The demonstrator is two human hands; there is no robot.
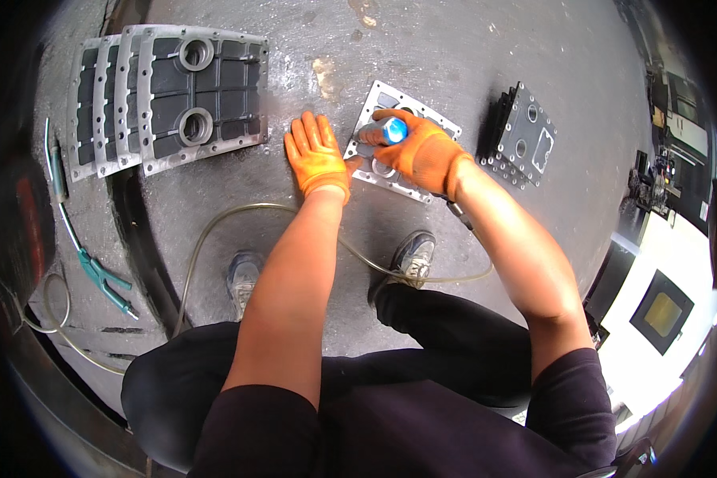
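Right hand (426,155) clutching blue-ended tool (395,129) over metal plate (384,98): tooling step, seemingly! Left hand (319,157) splayed, gripping nothing (thumb near edge); next move likely needs plate steady.

Below and right of the silver plate (398,182) under my right hand (426,155), strong light bleaches my right forearm (522,235), while farther right a white machine (629,350) glares, bowed by distortion, and my view's rim sinks into black.
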